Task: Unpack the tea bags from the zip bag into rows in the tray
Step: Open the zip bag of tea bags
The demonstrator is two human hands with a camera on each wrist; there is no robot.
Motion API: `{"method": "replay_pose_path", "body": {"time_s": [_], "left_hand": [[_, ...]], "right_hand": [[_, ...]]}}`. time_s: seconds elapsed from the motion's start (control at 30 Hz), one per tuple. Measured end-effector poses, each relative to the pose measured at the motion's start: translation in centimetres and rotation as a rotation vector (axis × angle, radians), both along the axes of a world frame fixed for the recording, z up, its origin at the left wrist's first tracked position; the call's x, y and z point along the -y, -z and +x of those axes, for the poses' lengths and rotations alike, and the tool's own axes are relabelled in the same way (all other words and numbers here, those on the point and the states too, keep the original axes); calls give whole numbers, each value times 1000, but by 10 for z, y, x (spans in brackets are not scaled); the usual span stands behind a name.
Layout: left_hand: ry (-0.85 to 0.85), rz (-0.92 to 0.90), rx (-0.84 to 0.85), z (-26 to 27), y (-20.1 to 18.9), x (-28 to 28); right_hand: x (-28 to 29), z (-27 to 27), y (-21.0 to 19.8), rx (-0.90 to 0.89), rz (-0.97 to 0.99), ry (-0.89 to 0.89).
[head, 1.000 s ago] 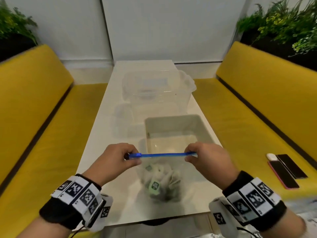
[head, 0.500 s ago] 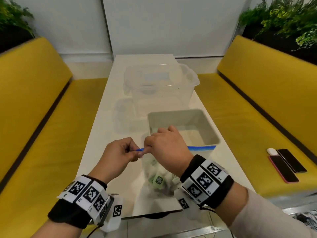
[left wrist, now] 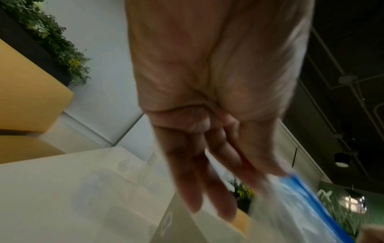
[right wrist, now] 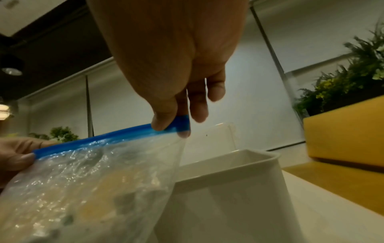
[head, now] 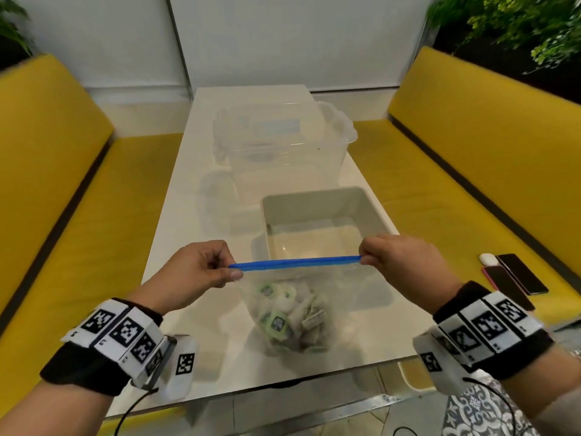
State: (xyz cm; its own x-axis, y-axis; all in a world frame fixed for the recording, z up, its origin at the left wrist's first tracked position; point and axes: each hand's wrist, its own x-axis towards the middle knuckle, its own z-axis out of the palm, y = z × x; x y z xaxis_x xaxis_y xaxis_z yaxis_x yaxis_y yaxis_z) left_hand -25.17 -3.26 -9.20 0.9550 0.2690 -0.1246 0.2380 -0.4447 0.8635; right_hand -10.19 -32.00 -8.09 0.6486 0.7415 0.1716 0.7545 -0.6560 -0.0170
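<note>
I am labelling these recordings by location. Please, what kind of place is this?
Probably a café or office lounge booth, not a home kitchen: a long white table stands between two yellow upholstered benches, with planters of greenery behind the backrests and a plain white wall at the end.

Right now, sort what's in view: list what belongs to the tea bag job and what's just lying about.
Job:
zip bag, pinched at its blue strip by left hand and right hand
tea bags
tray

Lying about:
clear tub
phones
white earbud case
</note>
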Motion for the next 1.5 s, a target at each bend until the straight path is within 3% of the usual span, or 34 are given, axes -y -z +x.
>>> {"method": "replay_pose_path", "body": {"time_s": [0.13, 0.27, 0.4, 0.53, 0.6, 0.7, 0.8, 0.93, 1.03, 1.13, 1.23, 1.33, 1.43, 1.5], "left_hand": [[351, 86, -242, 3, -31, -3], [474, 149, -319, 7, -39, 18], [311, 30, -259, -11, -30, 22], [128, -132, -66, -37, -23, 11], [21, -225, 29, -44, -16, 10], [-72, -342, 94, -42, -8, 10], [-136, -395, 103, -35, -5, 8], [-267, -466, 136, -26, -3, -7], [-378, -589, 192, -18, 0, -16], [-479, -878, 265, -11, 3, -20], [-475, -1256, 324, -12, 13, -25], [-610, -1436, 348, -10, 26, -29], [-636, -1514, 355, -8, 29, -25], [-614, -1634, 380, -6, 30, -27]], "right_hand": [[-12, -6, -3, -89, 198, -121], [-55, -24, -18, -160, 247, -346], [-98, -37, -28, -288, 389, -412], [-131, -54, -20, -428, 674, -217], [-145, -68, -12, -516, 673, -99], [-168, -83, -5, -933, 510, 7], [-188, -85, -3, -1279, 571, 51], [-209, -72, 0, -1383, 647, 37], [-218, -61, 7, -1357, 678, 60], [-219, -54, 13, -1478, 781, 127], [-213, -48, 26, -1883, 950, 218], [-206, -49, 36, -2177, 1014, 256], [-196, -57, 40, -2271, 988, 224], [-190, -63, 43, -2122, 840, 171]]}}
